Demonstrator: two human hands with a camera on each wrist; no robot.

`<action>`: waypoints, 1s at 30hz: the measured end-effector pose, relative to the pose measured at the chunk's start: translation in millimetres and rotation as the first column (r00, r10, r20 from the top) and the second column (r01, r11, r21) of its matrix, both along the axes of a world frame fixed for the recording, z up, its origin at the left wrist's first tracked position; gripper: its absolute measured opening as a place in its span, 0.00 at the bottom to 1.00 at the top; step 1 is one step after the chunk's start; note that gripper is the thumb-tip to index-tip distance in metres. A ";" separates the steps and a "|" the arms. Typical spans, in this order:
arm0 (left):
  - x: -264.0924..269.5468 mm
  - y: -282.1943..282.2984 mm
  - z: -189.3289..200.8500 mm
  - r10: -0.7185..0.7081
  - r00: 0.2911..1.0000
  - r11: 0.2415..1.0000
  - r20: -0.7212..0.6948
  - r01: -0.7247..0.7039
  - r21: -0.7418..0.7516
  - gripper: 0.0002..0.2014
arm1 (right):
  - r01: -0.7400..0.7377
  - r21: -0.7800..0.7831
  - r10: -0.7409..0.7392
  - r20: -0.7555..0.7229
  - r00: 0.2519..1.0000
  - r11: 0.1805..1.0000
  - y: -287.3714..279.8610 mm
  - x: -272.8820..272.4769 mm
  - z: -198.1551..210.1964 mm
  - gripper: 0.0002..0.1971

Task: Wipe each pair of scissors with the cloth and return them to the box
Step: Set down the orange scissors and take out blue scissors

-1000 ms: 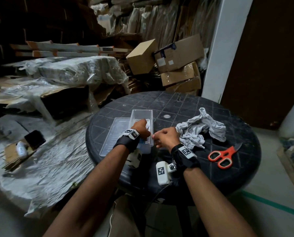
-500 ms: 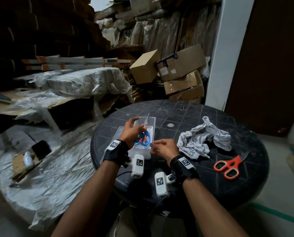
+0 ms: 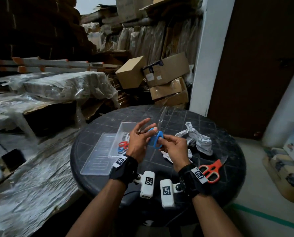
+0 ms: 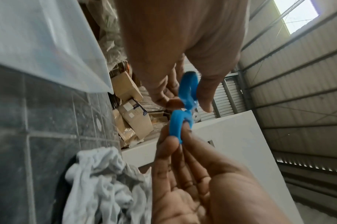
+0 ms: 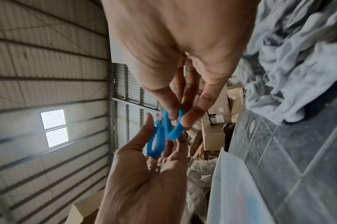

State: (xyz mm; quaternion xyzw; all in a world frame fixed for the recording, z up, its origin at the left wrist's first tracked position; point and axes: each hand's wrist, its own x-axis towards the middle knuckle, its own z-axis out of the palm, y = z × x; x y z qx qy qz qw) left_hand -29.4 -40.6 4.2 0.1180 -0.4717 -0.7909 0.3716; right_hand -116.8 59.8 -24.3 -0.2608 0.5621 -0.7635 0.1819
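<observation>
At the centre of the head view both hands hold the blue scissors (image 3: 155, 140) up above the dark tabletop (image 3: 228, 177), blades pointing away toward the top of the frame. The left hand (image 3: 139, 141) has its thumb and a fingertip on one blue loop with the other fingers spread straight; the right hand (image 3: 174, 148) pinches the other loop between thumb and fingertips. The pose looks like a hand-over, probably so that one hand can fetch the cloth (image 3: 196, 139), which lies crumpled just right of the hands, not yet picked up. The clear box (image 3: 124, 128) sits open left of centre, with red-handled and blue-handled scissors (image 3: 123, 146) inside near its lower end; its lid (image 3: 98, 154) lies flat beside it. An orange pair of scissors (image 3: 211, 169) rests at lower right, out of the box, so wiping seems far from finished.
</observation>
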 end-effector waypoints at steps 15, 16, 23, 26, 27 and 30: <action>-32.8 49.1 -29.0 0.075 0.990 0.997 -0.116 -0.073 0.019 0.17 | 0.044 -0.076 -0.045 -0.009 0.999 0.996 61.8 -13.6 1.9 0.10; -34.2 49.8 -29.0 0.091 0.988 0.996 -0.126 -0.089 0.023 0.18 | 0.051 -0.079 -0.052 -0.013 0.999 0.996 61.9 -14.3 2.0 0.10; -39.3 40.8 -26.0 0.211 0.971 0.977 -0.114 -0.214 -0.019 0.11 | 0.035 -0.069 -0.039 -0.057 0.998 0.997 58.7 -18.1 1.2 0.09; -41.4 34.4 -29.1 0.235 0.969 0.972 -0.079 -0.236 -0.013 0.10 | 0.037 -0.070 -0.040 -0.046 0.998 0.997 56.0 -22.1 -3.1 0.09; -40.9 30.8 -30.0 0.243 0.968 0.970 -0.069 -0.244 -0.005 0.10 | 0.031 -0.067 -0.034 -0.047 0.998 0.997 55.5 -23.6 -4.5 0.08; -39.1 16.2 -30.5 0.223 0.974 0.975 -0.037 -0.223 0.015 0.08 | 0.020 -0.043 -0.023 -0.072 0.997 0.999 55.5 -28.3 -7.9 0.06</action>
